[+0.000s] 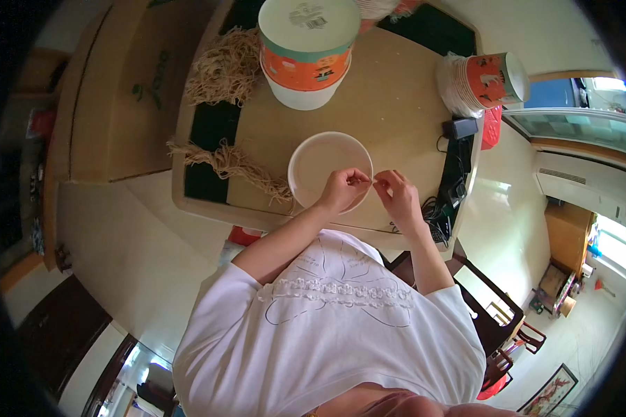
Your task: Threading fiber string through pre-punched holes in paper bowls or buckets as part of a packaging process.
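1. Left hand [342, 189] is raised above the worktop's near edge, fingertips pinched together.
2. Right hand [395, 191] faces it, fingertips pinched, nearly touching.
3. Both forearms are bare, elbows bent.

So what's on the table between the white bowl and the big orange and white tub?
Nothing: in the head view, bare tan tabletop runs from the white bowl to the orange and white tub.

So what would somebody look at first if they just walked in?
Probably the two hands, left hand and right hand, pinching something thin together over the white bowl in the middle of the table. Behind it stands a tall stack of orange-banded bowls, with straw-coloured strands heaped to its left.
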Motion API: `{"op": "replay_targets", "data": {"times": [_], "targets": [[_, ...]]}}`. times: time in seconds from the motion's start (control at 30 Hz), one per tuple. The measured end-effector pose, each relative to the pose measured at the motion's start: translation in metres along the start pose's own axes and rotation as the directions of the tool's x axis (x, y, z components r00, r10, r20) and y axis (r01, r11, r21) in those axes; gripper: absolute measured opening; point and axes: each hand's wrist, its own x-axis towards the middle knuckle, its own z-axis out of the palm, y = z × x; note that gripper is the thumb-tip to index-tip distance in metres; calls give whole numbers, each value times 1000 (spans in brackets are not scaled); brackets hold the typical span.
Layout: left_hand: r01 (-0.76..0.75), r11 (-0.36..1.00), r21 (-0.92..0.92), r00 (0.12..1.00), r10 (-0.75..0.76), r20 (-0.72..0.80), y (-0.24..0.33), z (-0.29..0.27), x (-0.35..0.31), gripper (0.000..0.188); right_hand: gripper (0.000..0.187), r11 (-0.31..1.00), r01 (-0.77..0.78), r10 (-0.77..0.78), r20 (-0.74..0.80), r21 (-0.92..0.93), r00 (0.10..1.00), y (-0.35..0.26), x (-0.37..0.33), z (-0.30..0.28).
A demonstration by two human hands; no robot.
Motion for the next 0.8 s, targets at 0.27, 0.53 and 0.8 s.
{"op": "replay_targets", "data": {"times": [0.27,0.53,0.8], "targets": [[-176,923,342,974,215,-78,22,-2,-12,10,13,992,88,-79,-99,87,992,-3,-2,12],[-175,928,330,971,218,-99,21,-2,-13,9,10,989,64,-54,-72,134,996,-4,2,11],[-28,973,228,996,46,-76,18,-6,-8,12,9,984,52,-38,-82,170,996,2,2,14]]}}
